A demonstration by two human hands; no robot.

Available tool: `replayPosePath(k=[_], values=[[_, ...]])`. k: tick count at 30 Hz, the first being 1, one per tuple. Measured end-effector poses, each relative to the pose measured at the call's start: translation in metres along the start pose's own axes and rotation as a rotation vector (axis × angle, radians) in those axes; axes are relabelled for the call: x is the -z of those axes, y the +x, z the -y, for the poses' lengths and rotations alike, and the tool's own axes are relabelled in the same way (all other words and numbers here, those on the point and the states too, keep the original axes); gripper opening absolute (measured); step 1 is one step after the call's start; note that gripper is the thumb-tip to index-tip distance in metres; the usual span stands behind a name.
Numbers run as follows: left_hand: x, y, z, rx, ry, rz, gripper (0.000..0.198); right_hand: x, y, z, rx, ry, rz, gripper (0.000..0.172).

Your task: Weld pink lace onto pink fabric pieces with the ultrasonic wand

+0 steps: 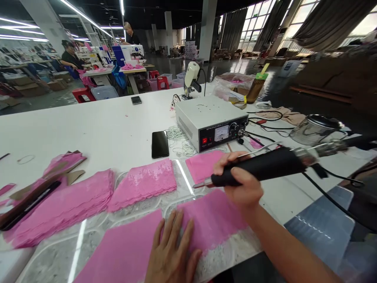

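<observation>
My right hand (244, 181) is wrapped round the black grip of a handheld ultrasonic cutter (265, 165). Its slim metal tip points left, over the edge between pink fabric pieces. My left hand (173, 247) lies flat with fingers spread, pressing a pink fabric piece (215, 220) and the clear template sheet (103, 224) beneath. Left of that hand is another pink fabric piece (126, 251). Beyond lie a stack of pink lace pieces (144, 182) and a small pink piece (203, 163). A larger pink stack (73, 200) sits at the left.
A control box (212, 122) with a dial and lit red switch stands behind, cabled toward the right. Nearby are a phone (160, 144), loose threads (179, 137), a glass jar (316, 129) and a drink bottle (255, 88). Brown-and-black strips (32, 204) lie on the left stack. People work at distant machines.
</observation>
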State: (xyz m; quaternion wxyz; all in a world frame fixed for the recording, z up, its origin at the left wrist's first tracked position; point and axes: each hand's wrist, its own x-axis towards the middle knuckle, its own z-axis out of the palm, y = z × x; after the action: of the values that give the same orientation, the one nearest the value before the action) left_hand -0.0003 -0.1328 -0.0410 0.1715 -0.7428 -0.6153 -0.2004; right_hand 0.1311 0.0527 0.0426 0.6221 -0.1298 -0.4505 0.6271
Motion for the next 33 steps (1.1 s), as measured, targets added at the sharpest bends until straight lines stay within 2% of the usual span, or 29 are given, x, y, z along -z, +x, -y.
replayPosePath(k=[2,5,10,23,33], values=[[0.001,0.001,0.004,-0.031,0.034,0.025,0.046,0.015,0.009,0.017,0.041,-0.022,-0.138,0.013],[0.001,0.001,0.008,-0.06,0.069,0.037,0.05,0.041,0.012,0.032,0.083,-0.079,-0.265,0.012],[-0.002,-0.001,0.01,-0.063,0.096,0.027,0.048,0.064,-0.002,0.029,0.111,-0.131,-0.336,0.011],[-0.005,-0.004,0.014,-0.105,0.12,0.019,0.049,0.063,-0.009,0.017,0.102,-0.154,-0.253,0.012],[-0.007,-0.004,0.014,-0.093,0.134,-0.002,0.048,0.059,-0.008,0.019,0.072,-0.164,-0.226,0.008]])
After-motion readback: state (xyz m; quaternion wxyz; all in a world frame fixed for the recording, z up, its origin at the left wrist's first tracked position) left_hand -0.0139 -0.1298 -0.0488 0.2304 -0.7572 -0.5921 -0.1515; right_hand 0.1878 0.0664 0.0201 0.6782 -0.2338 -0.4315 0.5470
